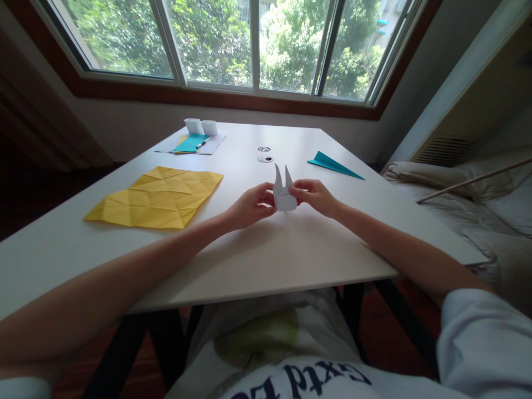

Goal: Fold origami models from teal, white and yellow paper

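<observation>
the only lettering stands on the person's white shirt (pixel 291 371) at the bottom edge, in dark blue, seen upside down and cut off by the frame. it cannot be read with certainty. nothing on the table (pixel 266 260) carries legible text.

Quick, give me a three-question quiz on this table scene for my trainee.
1. True or false: both hands grip the white folded paper.
2. Which lies nearer the left hand: A) the creased yellow sheet, B) the teal folded paper, C) the two small white boxes?
3. How many upright points does the white folded paper show?

Key
1. True: the left hand and the right hand pinch it from either side, above the white table.
2. A.
3. Two.
</observation>
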`<state>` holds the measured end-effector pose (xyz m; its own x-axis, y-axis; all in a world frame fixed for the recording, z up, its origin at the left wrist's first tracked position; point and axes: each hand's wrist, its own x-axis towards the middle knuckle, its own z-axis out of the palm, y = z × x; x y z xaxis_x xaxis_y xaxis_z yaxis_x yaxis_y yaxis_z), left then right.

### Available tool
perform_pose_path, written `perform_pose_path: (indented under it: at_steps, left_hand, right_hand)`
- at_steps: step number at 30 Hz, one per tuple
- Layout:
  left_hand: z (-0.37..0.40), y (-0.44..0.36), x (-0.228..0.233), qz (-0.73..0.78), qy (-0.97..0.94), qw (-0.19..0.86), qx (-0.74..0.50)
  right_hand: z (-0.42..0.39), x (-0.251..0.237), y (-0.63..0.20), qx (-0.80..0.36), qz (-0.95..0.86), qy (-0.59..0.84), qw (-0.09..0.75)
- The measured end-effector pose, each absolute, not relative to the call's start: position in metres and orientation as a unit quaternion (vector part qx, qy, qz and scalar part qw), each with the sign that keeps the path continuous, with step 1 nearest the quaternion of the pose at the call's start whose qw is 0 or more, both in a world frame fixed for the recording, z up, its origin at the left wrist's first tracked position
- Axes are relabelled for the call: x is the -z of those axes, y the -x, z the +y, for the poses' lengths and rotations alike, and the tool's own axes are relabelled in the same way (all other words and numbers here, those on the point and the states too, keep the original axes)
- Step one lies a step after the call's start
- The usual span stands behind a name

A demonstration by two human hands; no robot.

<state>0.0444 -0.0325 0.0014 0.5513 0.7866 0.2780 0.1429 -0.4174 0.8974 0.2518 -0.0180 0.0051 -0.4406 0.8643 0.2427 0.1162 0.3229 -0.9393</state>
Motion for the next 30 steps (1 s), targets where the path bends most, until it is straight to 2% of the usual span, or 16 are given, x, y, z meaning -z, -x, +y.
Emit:
perform_pose_path:
  at_steps: [6, 16, 21, 30]
  left_hand:
    - [-0.033, -0.046, 0.001, 0.309, -0.76, 0.431, -0.375]
    - [-0.031, -0.047, 0.005, 0.315, -0.751, 0.409, -0.413]
    - [-0.03, -0.046, 0.005, 0.321, -0.753, 0.396, -0.417]
    - [-0.029, -0.046, 0.004, 0.348, -0.76, 0.356, -0.418]
  right_hand:
    - [-0.018, -0.005, -0.252, -0.473, -0.706, 0.347, 0.396]
    - [-0.017, -0.001, -0.251, -0.419, -0.754, 0.324, 0.389]
    - [-0.019, 0.004, -0.251, -0.378, -0.792, 0.315, 0.362]
    - [-0.023, 0.001, -0.249, -0.267, -0.815, 0.33, 0.396]
